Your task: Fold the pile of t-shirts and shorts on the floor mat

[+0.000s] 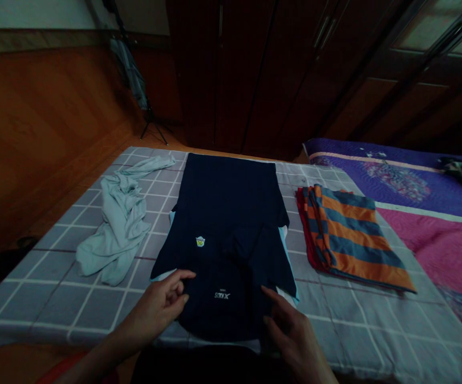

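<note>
A dark navy shirt [231,197] lies flat in front of me, with light blue and white edging showing at its sides. It bears a small pale badge and a white "KIDS" print that looks upside down from here. At its near left side, my left hand [165,298] has its index finger and thumb apart, the fingertips at the fabric. My right hand [290,325] is at the near right side, index finger and thumb likewise apart by the cloth. Neither hand grips anything that I can see. Creases run across the shirt's near right part.
A grey checked sheet [66,277] covers the bed. Left lies a crumpled pale garment [114,229]; right, a folded orange-and-grey striped garment [358,234] over red cloth. Beyond are a purple and pink cover [422,234], dark wardrobes [246,69] and a tripod stand [151,120].
</note>
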### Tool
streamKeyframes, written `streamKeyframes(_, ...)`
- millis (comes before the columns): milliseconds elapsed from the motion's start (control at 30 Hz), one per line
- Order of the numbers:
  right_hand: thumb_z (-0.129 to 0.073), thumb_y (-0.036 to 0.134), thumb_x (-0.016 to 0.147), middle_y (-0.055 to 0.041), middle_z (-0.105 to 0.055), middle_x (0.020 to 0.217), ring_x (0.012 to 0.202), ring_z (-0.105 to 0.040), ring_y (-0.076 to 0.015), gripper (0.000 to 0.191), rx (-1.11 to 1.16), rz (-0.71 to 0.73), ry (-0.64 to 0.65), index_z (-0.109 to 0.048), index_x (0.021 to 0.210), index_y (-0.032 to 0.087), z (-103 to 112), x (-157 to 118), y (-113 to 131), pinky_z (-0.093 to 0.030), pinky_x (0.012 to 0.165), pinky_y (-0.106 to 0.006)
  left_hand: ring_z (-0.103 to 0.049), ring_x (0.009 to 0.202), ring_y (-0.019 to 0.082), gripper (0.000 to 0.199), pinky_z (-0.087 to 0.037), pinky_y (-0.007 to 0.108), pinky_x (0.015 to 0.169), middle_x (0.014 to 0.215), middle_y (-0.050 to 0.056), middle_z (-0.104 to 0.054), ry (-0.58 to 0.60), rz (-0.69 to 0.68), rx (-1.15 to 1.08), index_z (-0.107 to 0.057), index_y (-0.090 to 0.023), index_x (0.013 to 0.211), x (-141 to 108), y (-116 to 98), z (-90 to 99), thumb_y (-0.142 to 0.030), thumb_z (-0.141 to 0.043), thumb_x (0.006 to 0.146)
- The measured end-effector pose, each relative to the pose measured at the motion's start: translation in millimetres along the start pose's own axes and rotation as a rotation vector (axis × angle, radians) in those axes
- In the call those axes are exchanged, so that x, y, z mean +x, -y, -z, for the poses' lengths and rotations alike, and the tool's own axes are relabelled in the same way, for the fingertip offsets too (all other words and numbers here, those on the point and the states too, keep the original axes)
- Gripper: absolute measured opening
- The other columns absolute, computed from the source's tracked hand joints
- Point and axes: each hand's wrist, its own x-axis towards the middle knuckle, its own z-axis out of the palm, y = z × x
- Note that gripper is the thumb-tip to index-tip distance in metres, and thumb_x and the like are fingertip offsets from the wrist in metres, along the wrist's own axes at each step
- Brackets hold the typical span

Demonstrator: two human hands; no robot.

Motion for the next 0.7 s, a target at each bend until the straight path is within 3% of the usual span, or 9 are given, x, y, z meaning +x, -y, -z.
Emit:
streamKeyframes(133, -0.07, 0.039, 0.068, 0.0062, -0.045, 0.055, 0.045, -0.041, -0.0088, 0.046, 0.428, -0.172, -0.07, -0.067, 0.11, 0.019, -5.6, 0.4, -1.8, -0.031, 0.045, -0.022, -0.048, 0.051, 0.01, 0.037, -0.035, 0.02, 0.046, 0.067, -0.006, -0.045, 0.086, 0.118, -0.332, -0.05, -0.021, 0.111, 0.8, -2.0, 0.8, -0.032, -0.052, 0.076)
streamKeyframes(300, -0.081, 0.04, 0.06, 0.0046, -0.052, 0.063, 0.044, -0.046, -0.0078, 0.044, 0.763, -0.308, -0.193, -0.069, 0.098, 0.02, -5.4, 1.7, -4.6, -0.036, 0.045, -0.022, -0.051, 0.064, 0.013, 0.03, -0.042, 0.023, 0.054, 0.074, -0.002, -0.052, -0.013, 0.088, -0.468, -0.054, -0.02, 0.101, 1.6, 4.4, 7.1, -0.031, -0.06, 0.074)
streamKeyframes(433, -0.085, 0.034, 0.057, 0.0042, -0.054, 0.063, 0.047, -0.05, -0.0081, 0.039, 0.863, -0.343, -0.207, -0.07, 0.09, 0.02, -3.8, -0.2, -8.1, -0.04, 0.049, -0.021, -0.051, 0.066, 0.011, 0.027, -0.042, 0.022, 0.06, 0.077, -0.001, -0.055, -0.052, 0.118, -0.632, -0.055, -0.019, 0.095, 2.0, 10.3, 8.9, -0.025, -0.065, 0.07)
streamKeyframes(567, -0.084, 0.034, 0.056, 0.003, -0.055, 0.064, 0.05, -0.052, -0.01, 0.037, 0.907, -0.361, -0.166, -0.069, 0.086, 0.021, -7.2, -3.8, -8.9, -0.043, 0.052, -0.023, -0.051, 0.063, 0.009, 0.029, -0.041, 0.021, 0.057, 0.076, -0.002, -0.056, -0.013, 0.158, -0.803, -0.052, -0.019, 0.091, 3.2, 12.7, 4.7, -0.023, -0.067, 0.066)
streamKeyframes(700, -0.082, 0.037, 0.057, 0.0034, -0.054, 0.06, 0.048, -0.048, -0.0101, 0.036, 0.847, -0.308, -0.196, -0.069, 0.087, 0.022, -11.6, -5.8, -12.4, -0.041, 0.047, -0.023, -0.041, 0.05, 0.005, 0.03, -0.031, 0.017, 0.046, 0.069, -0.005, -0.052, 0.062, 0.126, -0.713, -0.053, -0.02, 0.093, 3.2, 11.9, 3.7, -0.018, -0.06, 0.064)
